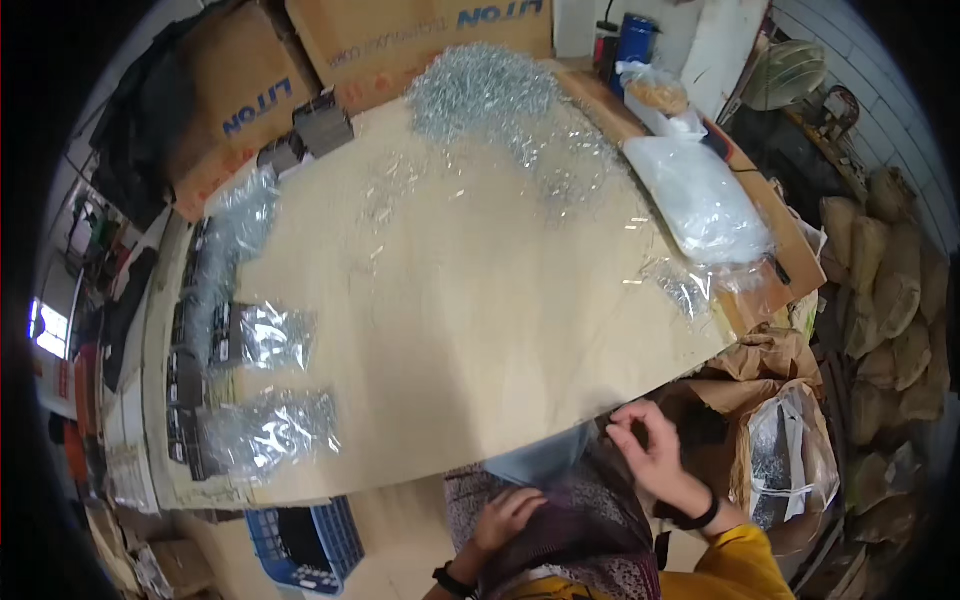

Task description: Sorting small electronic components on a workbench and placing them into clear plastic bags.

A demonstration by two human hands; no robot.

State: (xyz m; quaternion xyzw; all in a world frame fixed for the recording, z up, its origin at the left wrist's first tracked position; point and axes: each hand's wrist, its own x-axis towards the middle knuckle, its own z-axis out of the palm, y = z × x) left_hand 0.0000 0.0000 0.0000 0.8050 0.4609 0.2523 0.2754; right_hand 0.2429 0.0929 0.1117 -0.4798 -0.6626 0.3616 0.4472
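Observation:
A translucent grey-blue piece point(540, 460), perhaps a plastic bag or a scoop, sits at the table's near edge above my lap. Just below it my left hand point(508, 518) is curled, fingertips at its lower side; what lies in the fingers is hidden. To the right, beside the table edge, my right hand point(648, 448) is raised with thumb and fingers bent together. Anything pinched there is too small to make out. Across the wooden table, a heap of small shiny metal pieces point(485, 85) lies at the far side, with loose ones scattered toward me.
Clear bags of shiny pieces point(272, 432) line the table's left side beside dark blocks point(185, 435). A white plastic package point(697, 200) rests at the right edge. Cardboard boxes point(420, 45) stand behind. Below are a blue crate point(305, 545) and an opened paper sack point(790, 455).

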